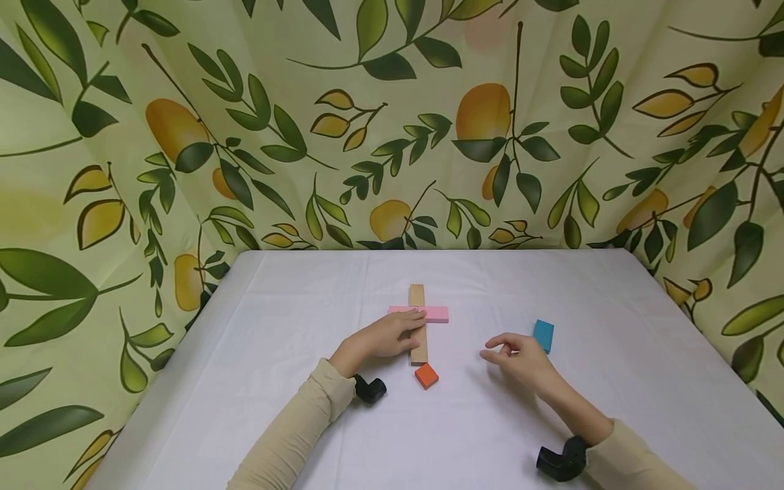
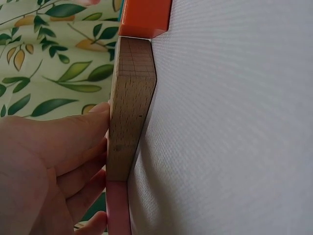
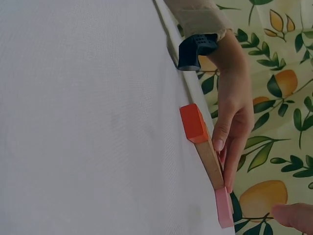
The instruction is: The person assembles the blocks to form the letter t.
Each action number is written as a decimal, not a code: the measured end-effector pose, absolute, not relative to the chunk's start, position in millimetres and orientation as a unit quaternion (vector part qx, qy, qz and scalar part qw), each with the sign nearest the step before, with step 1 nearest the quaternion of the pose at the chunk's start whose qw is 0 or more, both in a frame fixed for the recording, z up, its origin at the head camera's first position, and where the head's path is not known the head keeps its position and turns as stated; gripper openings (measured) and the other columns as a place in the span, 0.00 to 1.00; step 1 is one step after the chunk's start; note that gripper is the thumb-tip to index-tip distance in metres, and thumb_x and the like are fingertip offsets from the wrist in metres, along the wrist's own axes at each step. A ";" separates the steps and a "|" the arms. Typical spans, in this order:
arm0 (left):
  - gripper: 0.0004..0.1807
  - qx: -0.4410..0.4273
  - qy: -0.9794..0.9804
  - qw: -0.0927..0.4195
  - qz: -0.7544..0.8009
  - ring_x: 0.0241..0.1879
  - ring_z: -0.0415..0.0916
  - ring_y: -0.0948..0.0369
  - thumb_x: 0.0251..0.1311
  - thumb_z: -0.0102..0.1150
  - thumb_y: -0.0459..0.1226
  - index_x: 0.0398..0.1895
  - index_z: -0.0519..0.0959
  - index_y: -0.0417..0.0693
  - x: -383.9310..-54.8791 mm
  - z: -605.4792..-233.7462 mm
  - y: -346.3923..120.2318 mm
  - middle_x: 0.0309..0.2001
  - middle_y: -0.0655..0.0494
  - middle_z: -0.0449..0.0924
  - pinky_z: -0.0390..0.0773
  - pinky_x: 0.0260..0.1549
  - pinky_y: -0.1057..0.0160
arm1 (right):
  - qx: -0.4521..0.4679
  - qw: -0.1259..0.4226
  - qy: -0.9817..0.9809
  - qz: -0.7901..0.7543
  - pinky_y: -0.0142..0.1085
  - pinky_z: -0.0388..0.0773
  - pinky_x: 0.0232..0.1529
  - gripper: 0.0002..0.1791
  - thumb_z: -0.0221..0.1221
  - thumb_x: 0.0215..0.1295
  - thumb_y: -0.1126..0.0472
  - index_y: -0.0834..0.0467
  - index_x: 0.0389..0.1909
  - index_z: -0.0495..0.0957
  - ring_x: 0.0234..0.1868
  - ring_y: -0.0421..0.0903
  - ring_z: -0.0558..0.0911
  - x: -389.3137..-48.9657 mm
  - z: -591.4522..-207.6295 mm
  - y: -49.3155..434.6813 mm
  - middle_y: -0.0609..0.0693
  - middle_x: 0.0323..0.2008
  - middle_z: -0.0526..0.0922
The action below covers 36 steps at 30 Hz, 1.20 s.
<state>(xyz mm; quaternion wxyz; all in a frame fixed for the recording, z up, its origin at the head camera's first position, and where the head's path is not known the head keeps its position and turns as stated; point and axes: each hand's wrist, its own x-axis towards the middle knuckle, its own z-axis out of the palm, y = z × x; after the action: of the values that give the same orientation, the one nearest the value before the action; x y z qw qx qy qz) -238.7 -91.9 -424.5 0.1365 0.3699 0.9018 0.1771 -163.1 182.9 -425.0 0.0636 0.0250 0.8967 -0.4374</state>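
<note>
Wooden blocks and pink blocks lie on the white table as a cross in the head view. One wooden block points to the back, another wooden block to the front. A pink block forms the right arm; a second pink block on the left is partly covered by my left hand. That hand's fingers rest on the cross near its centre, the thumb on the front wooden block. My right hand hovers over the table with loosely bent fingers, holding nothing, just left of a blue block.
An orange block sits turned at the front end of the cross. Black wrist cameras are strapped at both cuffs. A leaf-and-fruit patterned curtain hangs behind and beside the table.
</note>
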 end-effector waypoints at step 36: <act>0.29 0.369 0.903 0.129 0.177 0.77 0.52 0.55 0.69 0.52 0.41 0.70 0.64 0.43 -238.1 -426.3 -92.1 0.75 0.52 0.59 0.58 0.74 0.54 | 0.080 -0.030 0.928 -0.363 0.30 0.61 0.22 0.27 0.63 0.61 0.45 0.67 0.47 0.78 0.23 0.37 0.64 -174.2 -426.5 252.4 0.44 0.21 0.67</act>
<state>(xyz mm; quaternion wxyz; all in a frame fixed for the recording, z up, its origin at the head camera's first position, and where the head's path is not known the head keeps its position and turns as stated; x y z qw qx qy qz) -238.1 -92.1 -426.3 0.1294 0.3686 0.9033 0.1774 -174.2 252.4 -426.5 -0.0305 0.0800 0.9279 -0.3630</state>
